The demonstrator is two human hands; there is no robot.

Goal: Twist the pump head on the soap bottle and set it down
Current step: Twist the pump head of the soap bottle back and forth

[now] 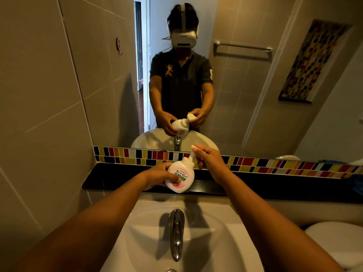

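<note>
Hovering over the basin (137, 228) w/ the tap (176, 232) nearest, the soap bottle (180, 176) sits tilted, above the black ledge (117, 179). Left hand (159, 174) wraps its body; keep it braced. Right hand (209, 159) pinches the pump head (194, 150) farther right: turn from the collar, don't press down.

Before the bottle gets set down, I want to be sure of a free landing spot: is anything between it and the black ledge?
Nothing visible. The soap bottle is held tilted by the left hand over the black ledge, with the right hand on the pump head. The ledge nearby looks bare.
</note>
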